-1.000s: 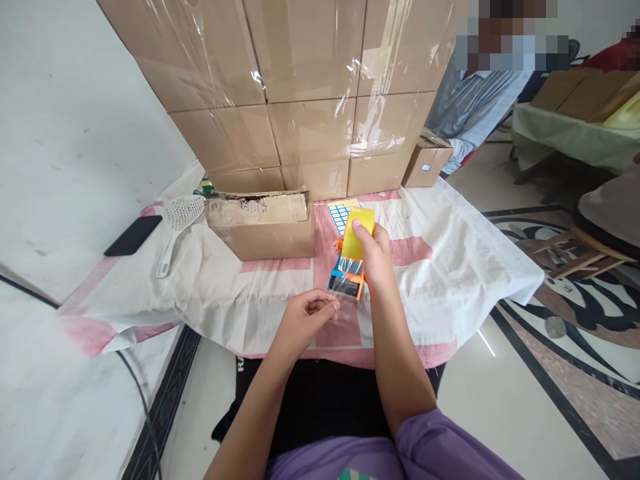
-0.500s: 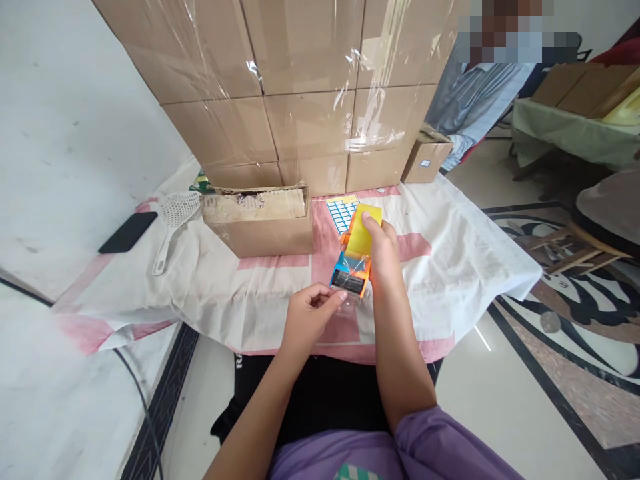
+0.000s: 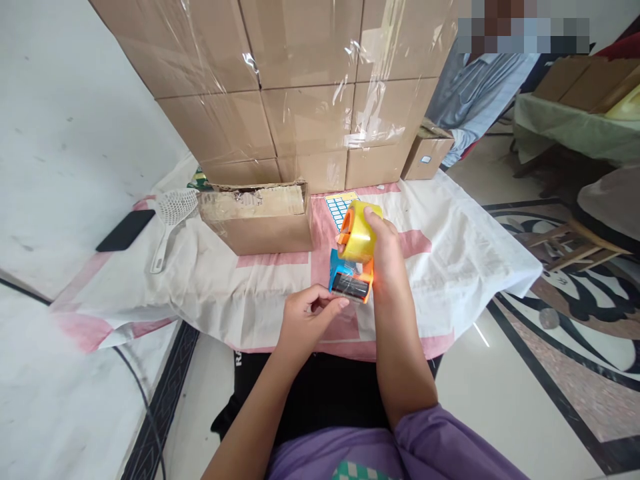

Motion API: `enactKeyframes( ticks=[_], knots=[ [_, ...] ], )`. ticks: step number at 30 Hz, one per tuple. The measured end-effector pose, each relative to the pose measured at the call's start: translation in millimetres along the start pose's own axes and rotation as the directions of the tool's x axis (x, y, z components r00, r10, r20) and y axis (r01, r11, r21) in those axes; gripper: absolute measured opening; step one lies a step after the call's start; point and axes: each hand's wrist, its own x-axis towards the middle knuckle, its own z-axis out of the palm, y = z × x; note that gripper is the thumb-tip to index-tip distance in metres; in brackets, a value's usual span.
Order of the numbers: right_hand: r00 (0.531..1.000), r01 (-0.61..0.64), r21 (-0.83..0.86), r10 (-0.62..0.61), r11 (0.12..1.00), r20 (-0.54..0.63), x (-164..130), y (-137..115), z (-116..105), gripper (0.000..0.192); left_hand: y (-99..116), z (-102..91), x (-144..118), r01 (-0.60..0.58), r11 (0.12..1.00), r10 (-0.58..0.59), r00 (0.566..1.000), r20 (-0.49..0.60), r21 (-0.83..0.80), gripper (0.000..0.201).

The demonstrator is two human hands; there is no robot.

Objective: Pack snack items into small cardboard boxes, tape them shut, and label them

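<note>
Since the earlier frame the tape dispenser (image 3: 353,261) has tipped more upright: the yellow roll (image 3: 358,232) now shows its round side instead of the flat face, and the left hand (image 3: 309,319) has closed in right under the dispenser's mouth. Right hand (image 3: 387,257) is wrapped around the dispenser, thumb on top of the roll, holding it above the cloth (image 3: 450,253) near the pink stripe. Left hand's thumb and forefinger are pinched together just below the blue-orange front end; looks like the clear tape end is between them, but it's too transparent to confirm. Behind the dispenser: a sheet of blue labels (image 3: 341,207) flat on the cloth, an opened cardboard box (image 3: 257,217) to its left, then a white slotted scoop (image 3: 173,213) and a black phone (image 3: 125,230) at the cloth's left edge. Wrapped stack of cartons (image 3: 300,87) at the back. Another person's sleeve (image 3: 475,87) at upper right.
</note>
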Motion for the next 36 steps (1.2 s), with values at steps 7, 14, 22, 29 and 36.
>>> enactKeyframes(
  ticks=[7,14,22,29,36],
  knots=[
    [1.0,0.011,0.019,-0.011,1.0,0.002,-1.8,0.7,0.2,0.046,4.1,-1.5,-3.0,-0.06,0.998,0.06,0.998,0.016,0.033,0.018],
    [0.999,0.02,0.005,-0.02,1.0,0.028,-0.9,5.5,-1.9,0.045,0.8,-2.5,-3.4,-0.088,0.994,0.087,0.996,0.007,0.064,0.022],
    [0.998,0.035,-0.02,-0.034,0.999,0.052,0.5,7.4,-2.5,0.044,3.2,-3.5,-2.8,-0.067,0.992,0.068,0.998,-0.003,0.103,0.024],
    [0.999,-0.041,0.04,0.04,0.998,0.023,-3.5,0.3,1.2,0.041,12.9,-4.9,-4.8,-0.069,0.991,0.069,0.998,-0.003,0.112,0.02],
    [0.998,-0.028,0.011,0.027,1.0,0.052,-3.1,1.7,3.8,0.043,24.1,0.2,-10.1,-0.015,0.997,0.022,0.996,-0.091,0.081,0.02]
  ],
)
